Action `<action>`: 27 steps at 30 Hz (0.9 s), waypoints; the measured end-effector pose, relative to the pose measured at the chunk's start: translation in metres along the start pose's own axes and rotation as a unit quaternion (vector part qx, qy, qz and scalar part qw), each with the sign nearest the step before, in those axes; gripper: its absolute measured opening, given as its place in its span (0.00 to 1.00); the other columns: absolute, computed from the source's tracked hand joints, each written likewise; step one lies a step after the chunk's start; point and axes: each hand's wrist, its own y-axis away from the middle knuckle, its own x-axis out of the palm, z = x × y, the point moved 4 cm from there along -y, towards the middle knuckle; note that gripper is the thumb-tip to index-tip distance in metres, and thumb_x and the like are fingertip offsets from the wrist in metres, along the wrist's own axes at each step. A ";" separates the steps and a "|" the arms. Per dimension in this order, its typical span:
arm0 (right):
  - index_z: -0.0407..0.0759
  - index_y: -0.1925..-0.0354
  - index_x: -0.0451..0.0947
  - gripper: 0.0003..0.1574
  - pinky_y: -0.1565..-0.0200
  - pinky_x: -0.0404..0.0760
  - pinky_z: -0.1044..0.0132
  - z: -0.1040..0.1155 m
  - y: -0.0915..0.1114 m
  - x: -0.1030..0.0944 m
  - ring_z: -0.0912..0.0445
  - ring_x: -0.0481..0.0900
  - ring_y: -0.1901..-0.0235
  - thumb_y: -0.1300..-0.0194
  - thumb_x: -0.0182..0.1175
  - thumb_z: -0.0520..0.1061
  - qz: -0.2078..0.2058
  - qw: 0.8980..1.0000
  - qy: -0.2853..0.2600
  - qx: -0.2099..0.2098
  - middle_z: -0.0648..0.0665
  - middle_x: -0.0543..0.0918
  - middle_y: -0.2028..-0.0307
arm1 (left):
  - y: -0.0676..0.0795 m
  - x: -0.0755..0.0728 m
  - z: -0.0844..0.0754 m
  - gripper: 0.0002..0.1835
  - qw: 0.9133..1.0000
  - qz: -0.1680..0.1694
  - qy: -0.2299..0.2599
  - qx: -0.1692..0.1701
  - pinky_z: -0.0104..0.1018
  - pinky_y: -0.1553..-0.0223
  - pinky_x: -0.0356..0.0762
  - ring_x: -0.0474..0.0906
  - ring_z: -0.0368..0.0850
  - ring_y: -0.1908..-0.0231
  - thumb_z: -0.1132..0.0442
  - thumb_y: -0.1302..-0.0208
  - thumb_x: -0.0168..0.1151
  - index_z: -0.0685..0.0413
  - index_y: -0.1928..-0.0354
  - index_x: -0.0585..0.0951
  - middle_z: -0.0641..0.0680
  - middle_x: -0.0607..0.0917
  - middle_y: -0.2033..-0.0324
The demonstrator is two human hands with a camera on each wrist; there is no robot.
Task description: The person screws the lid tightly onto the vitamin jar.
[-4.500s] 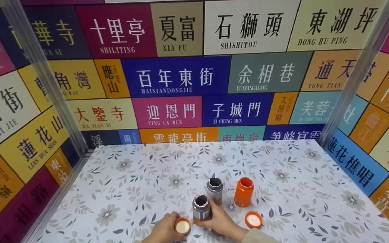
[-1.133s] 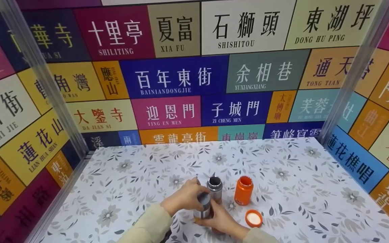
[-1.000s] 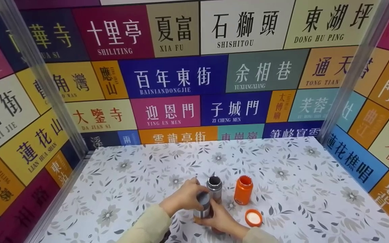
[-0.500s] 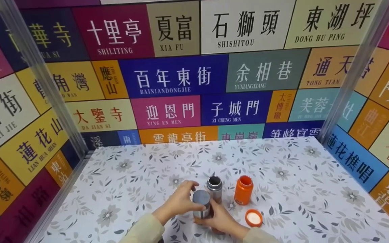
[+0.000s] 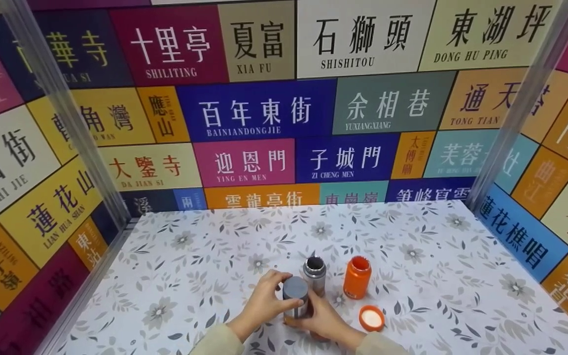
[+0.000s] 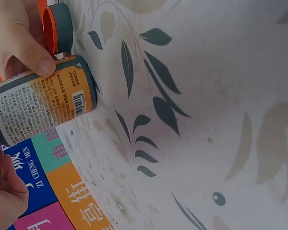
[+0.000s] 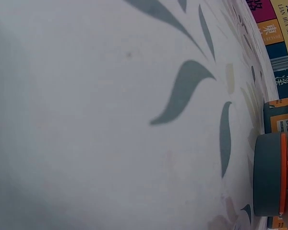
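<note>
A grey bottle (image 6: 43, 100) with an orange-and-white printed label stands upright on the table, a dark grey cap (image 5: 295, 286) over its mouth. My right hand (image 5: 324, 319) grips the bottle's body from the right, thumb at its front. From the left, my left hand (image 5: 263, 298) holds the cap, thumb across the near side and fingertips at the far side. Beside the right hand, a second dark grey cap with an orange inner rim (image 7: 269, 175) lies on the table, mostly hidden by that hand in the head view.
Just behind the held bottle stands an uncapped grey bottle (image 5: 315, 272). To the right is an uncapped orange bottle (image 5: 357, 282), with an orange cap (image 5: 372, 318) lying inner side up in front of it. Sign-printed walls (image 5: 254, 111) surround the floral tabletop (image 5: 205, 256).
Earlier my left hand held the cap beside the open bottle; it then moved onto the mouth. Lately the left fingers loosened, shifted lower and closed round the cap again. The right hand stays on the bottle.
</note>
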 end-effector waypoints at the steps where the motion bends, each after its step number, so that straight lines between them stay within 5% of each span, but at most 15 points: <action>1: 0.55 0.42 0.54 0.47 0.50 0.63 0.59 0.000 0.000 0.000 0.58 0.66 0.52 0.60 0.63 0.59 -0.001 1.000 0.002 0.000 0.49 0.68 0.49 | 0.000 0.000 0.000 0.29 1.000 -0.002 0.003 -0.002 0.33 0.67 0.69 0.68 0.41 0.68 0.44 0.62 0.62 0.54 0.59 0.74 0.46 0.71 0.67; 11: 0.53 0.42 0.53 0.49 0.50 0.63 0.57 0.002 0.002 -0.001 0.57 0.66 0.52 0.60 0.62 0.60 -0.001 1.000 0.011 0.009 0.48 0.68 0.49 | 0.003 0.003 0.001 0.29 0.999 -0.025 0.022 -0.022 0.27 0.70 0.66 0.68 0.45 0.70 0.45 0.62 0.62 0.56 0.58 0.74 0.47 0.71 0.68; 27: 0.55 0.43 0.55 0.47 0.50 0.64 0.58 0.001 0.001 -0.001 0.57 0.67 0.53 0.61 0.63 0.59 -0.014 1.000 0.018 -0.006 0.49 0.70 0.50 | -0.002 0.002 0.009 0.31 0.998 0.055 0.035 0.019 0.34 0.62 0.68 0.66 0.38 0.65 0.44 0.58 0.59 0.55 0.52 0.71 0.46 0.70 0.64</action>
